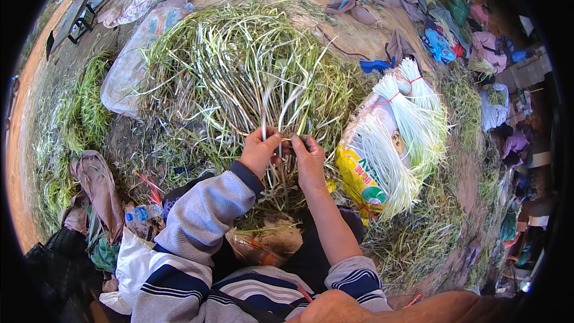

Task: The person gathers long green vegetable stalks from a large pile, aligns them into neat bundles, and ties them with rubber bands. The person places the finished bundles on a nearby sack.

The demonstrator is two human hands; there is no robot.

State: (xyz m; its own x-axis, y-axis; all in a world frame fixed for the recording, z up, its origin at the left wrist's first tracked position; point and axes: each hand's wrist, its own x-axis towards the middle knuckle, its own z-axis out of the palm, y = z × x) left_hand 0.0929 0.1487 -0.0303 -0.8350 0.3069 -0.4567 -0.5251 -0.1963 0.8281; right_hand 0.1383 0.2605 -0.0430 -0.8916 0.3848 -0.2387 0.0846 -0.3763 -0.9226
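Note:
Between thumb and fingers, my left hand grips pale, slender plant stalks that stand up blurred from the fist. Close beside it, the thumb and forefinger of my right hand are pinched at a thin strand, small and partly hidden by the fingers. Both hands are over the near edge of a large heap of long green and whitish leafy stalks, fanned out away from me. To the right, cleaned white stalks lie loose on a printed yellow and white sack. Beside them are bundles bound with red ties.
Leaf litter covers the ground around me. At left are a plastic water bottle, red ties and brown cloth. A pale plastic sheet lies beyond the heap. Bags and a person are at far right.

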